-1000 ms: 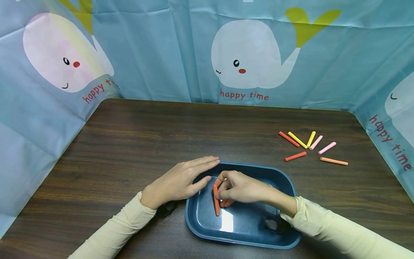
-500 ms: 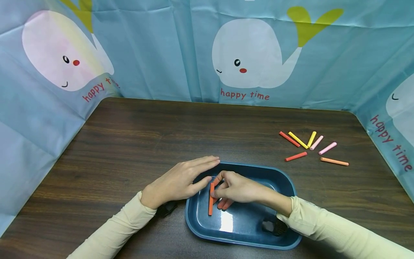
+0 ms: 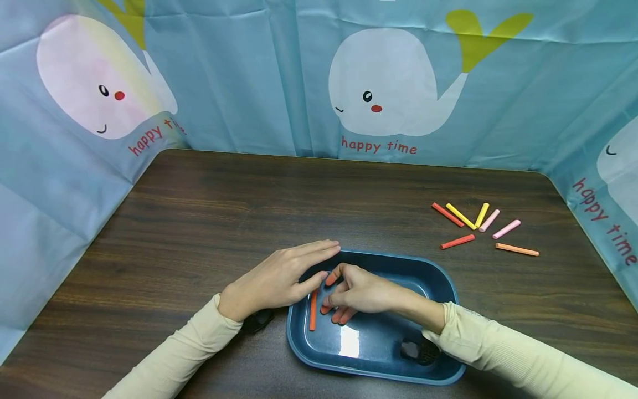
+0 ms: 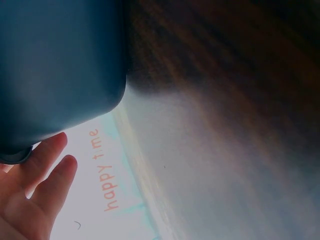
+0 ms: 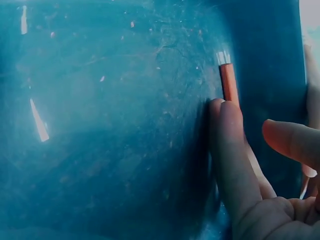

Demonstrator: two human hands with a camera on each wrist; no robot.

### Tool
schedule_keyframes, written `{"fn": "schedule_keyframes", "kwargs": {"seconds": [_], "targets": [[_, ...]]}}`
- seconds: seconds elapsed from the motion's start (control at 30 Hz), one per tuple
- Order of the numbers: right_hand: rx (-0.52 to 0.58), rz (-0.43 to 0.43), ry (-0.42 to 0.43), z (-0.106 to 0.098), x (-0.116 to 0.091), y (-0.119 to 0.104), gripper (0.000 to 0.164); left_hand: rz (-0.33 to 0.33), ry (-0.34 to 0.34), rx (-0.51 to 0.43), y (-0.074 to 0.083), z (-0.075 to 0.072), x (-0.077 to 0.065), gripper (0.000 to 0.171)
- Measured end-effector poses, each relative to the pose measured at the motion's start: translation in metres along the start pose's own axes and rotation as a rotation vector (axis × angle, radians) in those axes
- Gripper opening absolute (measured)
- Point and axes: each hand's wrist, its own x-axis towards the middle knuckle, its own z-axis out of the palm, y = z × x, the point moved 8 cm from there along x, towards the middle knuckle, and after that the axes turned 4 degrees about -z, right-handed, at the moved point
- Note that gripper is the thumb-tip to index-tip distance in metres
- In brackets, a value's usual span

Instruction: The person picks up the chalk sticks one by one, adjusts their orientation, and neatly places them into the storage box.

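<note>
An orange-red chalk stick (image 3: 313, 311) lies along the left end of the blue tray (image 3: 369, 370). My right hand (image 3: 366, 291) hovers inside the tray just right of this chalk, fingers loosely bent and spread from the thumb. In the right wrist view, the chalk (image 5: 229, 80) shows beyond the fingertips (image 5: 231, 117) with its lower part hidden. At the tray's far left corner my left hand (image 3: 284, 277) rests with straight fingers along the outside and the thumb over the rim. From the left wrist view, its fingers (image 4: 57, 180) appear below the tray wall (image 4: 65, 65).
Several chalk sticks lie at the back right of the brown table (image 3: 224, 205): red (image 3: 457, 241), yellow (image 3: 461, 216), pink (image 3: 506, 229) and orange (image 3: 517, 249). A blue whale-print curtain (image 3: 239, 83) surrounds the table. A black wrist device (image 3: 418, 350) sits under the right wrist.
The orange-red chalk has moved left to the tray's end, and the right hand's fingers have come away from it. The left hand has stayed in place.
</note>
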Motion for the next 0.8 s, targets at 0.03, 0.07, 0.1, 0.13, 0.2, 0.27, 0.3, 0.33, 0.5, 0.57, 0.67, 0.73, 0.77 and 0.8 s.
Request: {"fn": "schedule_keyframes", "kwargs": {"seconds": [0.03, 0.07, 0.1, 0.13, 0.2, 0.27, 0.3, 0.33, 0.5, 0.57, 0.67, 0.73, 0.77, 0.8], "targets": [[-0.001, -0.002, -0.004, 0.0, 0.0, 0.0, 0.036, -0.001, -0.002, 0.0, 0.0, 0.0, 0.0, 0.048], [-0.001, -0.005, -0.006, 0.0, -0.001, -0.001, 0.035, -0.002, -0.003, 0.0, 0.0, 0.0, 0.0, 0.048], [-0.004, -0.009, -0.012, 0.0, -0.002, -0.003, 0.035, -0.003, -0.004, 0.001, 0.0, 0.0, 0.0, 0.048], [-0.004, -0.01, -0.011, -0.001, -0.004, -0.004, 0.034, -0.003, -0.004, 0.0, 0.0, 0.0, 0.0, 0.048], [-0.014, -0.016, -0.015, -0.003, -0.007, -0.008, 0.033, -0.005, -0.004, -0.001, 0.0, 0.0, 0.0, 0.048], [-0.033, -0.025, -0.016, -0.007, -0.012, -0.014, 0.032, -0.006, -0.004, -0.001, 0.0, 0.0, 0.0, 0.048], [-0.043, -0.029, -0.013, -0.01, -0.014, -0.016, 0.032, -0.007, -0.004, -0.002, 0.0, 0.0, 0.0, 0.048], [-0.052, -0.034, -0.009, -0.013, -0.016, -0.019, 0.032, -0.006, -0.003, -0.002, 0.0, 0.0, 0.001, 0.048], [-0.124, -0.095, -0.002, -0.023, -0.026, -0.03, 0.034, -0.006, 0.003, 0.002, 0.0, -0.001, 0.0, 0.047], [-0.15, -0.121, 0.005, -0.026, -0.029, -0.034, 0.034, -0.006, 0.005, 0.002, 0.0, -0.001, 0.0, 0.047], [-0.176, -0.148, 0.022, -0.031, -0.033, -0.037, 0.035, -0.005, 0.007, 0.0, 0.0, -0.001, 0.001, 0.047], [-0.194, -0.167, 0.032, -0.033, -0.035, -0.04, 0.035, -0.004, 0.007, -0.003, 0.0, -0.001, 0.001, 0.047], [-0.201, -0.176, 0.036, -0.034, -0.036, -0.041, 0.035, -0.005, 0.006, -0.003, -0.001, -0.001, 0.001, 0.047], [-0.208, -0.185, 0.041, -0.036, -0.038, -0.042, 0.035, -0.005, 0.004, -0.001, -0.001, -0.001, 0.001, 0.047]]}}
